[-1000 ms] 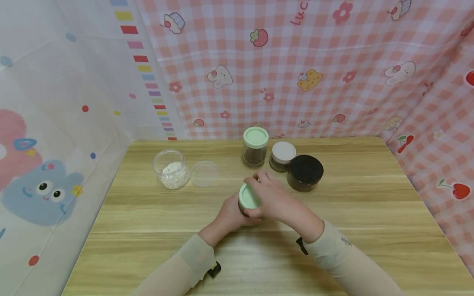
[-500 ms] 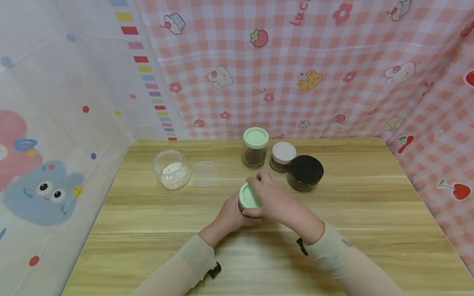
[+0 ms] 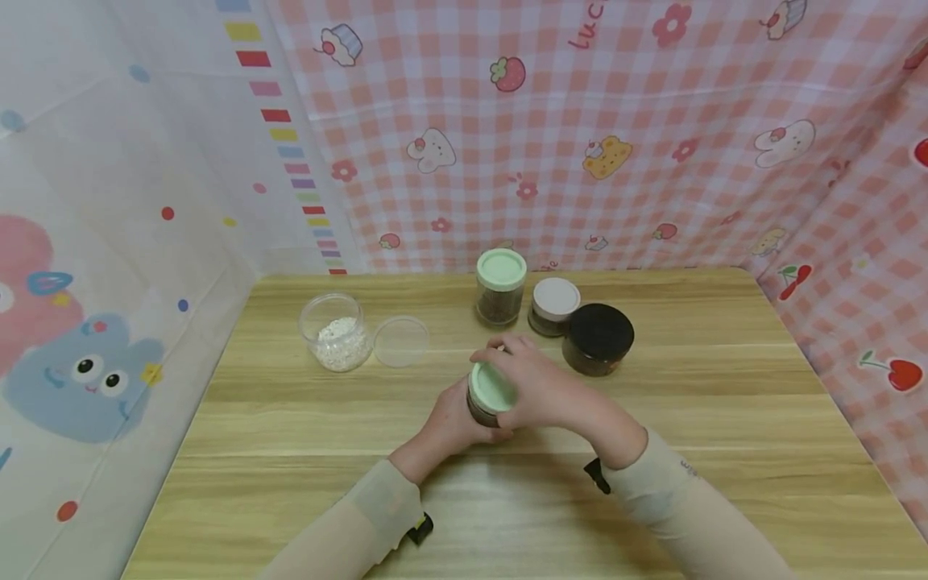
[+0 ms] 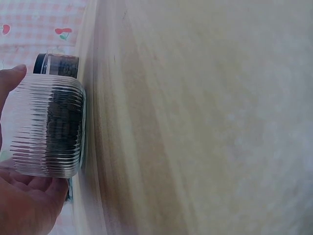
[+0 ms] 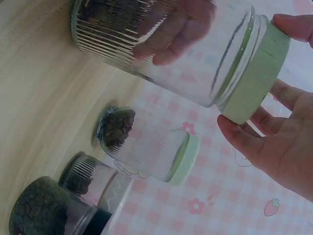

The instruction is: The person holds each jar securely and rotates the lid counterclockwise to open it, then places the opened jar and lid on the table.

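My left hand (image 3: 449, 419) grips a clear ribbed jar (image 4: 49, 127) near the middle of the table. Dark contents fill its lower part. With fingertips and thumb around its edge, my right hand (image 3: 544, 391) holds the jar's light green lid (image 5: 261, 73). In the right wrist view the lid is at the mouth, with a clear rim showing between lid and jar body. Whether it is fully off the jar, I cannot tell. The left fingers show through the glass in that view.
Behind stand a second green-lidded jar (image 3: 500, 302), a white-lidded jar (image 3: 553, 310) and a black-lidded jar (image 3: 598, 342) with dark contents. To the left are an uncovered clear tub (image 3: 341, 342) of white flakes and a flat clear lid (image 3: 402, 341) on the wooden table (image 3: 290, 435).
My right hand and the green lid have shifted slightly right, and more of the jar shows below the lid. The left hand stays put.
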A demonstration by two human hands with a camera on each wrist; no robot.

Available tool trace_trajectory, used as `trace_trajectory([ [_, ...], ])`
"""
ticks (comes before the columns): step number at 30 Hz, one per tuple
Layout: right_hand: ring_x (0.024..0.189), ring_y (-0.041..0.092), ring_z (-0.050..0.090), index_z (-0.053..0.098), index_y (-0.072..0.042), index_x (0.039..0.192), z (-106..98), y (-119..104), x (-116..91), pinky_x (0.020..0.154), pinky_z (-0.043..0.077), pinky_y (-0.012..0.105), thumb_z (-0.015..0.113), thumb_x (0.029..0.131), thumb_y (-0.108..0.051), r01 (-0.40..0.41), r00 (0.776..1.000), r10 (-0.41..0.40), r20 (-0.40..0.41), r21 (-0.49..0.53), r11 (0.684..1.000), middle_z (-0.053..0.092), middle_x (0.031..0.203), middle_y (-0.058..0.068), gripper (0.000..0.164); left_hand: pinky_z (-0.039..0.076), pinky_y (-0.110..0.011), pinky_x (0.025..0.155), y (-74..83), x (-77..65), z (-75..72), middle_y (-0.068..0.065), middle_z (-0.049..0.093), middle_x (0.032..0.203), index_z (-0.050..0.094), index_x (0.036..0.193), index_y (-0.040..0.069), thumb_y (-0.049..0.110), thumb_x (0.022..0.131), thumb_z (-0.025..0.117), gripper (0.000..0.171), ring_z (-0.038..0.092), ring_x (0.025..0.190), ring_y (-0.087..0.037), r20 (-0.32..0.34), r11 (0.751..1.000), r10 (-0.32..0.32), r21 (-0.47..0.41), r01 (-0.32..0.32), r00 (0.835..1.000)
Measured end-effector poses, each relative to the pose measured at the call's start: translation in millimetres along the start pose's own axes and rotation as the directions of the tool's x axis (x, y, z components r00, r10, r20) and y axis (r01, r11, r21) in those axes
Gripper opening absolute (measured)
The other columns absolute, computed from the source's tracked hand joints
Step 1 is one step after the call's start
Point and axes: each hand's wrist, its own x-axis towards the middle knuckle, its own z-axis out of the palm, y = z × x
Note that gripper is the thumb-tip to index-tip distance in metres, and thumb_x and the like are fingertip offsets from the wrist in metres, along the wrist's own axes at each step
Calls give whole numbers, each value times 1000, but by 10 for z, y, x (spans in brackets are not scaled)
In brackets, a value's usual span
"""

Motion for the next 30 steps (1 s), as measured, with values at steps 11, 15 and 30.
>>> trace_trajectory([
  [11,112,26,43,46,-19,130,-209,97,-19,85,47,40,77,66,-14,-7,999,13,-30,194,981,35,131,6,71,47,-35,96,-42,30,18,1,59,124,45,135,18,37,58,89,91,56,113,-14,-2,999,35,16,-35,999],
  [15,112,30,42,39,-12,131,-242,208,-94,89,45,47,78,69,-16,-97,975,153,-160,315,944,32,129,15,74,46,-33,97,-32,29,29,1,61,124,48,133,18,33,56,90,89,56,113,-13,-12,999,45,8,-45,999],
  [30,121,42,46,39,2,128,183,888,-490,103,36,56,83,70,-16,-261,936,337,-99,446,856,49,127,23,75,44,-32,99,-39,29,50,1,62,121,54,123,16,30,55,91,79,57,112,-12,-31,999,29,-37,-30,999],
])
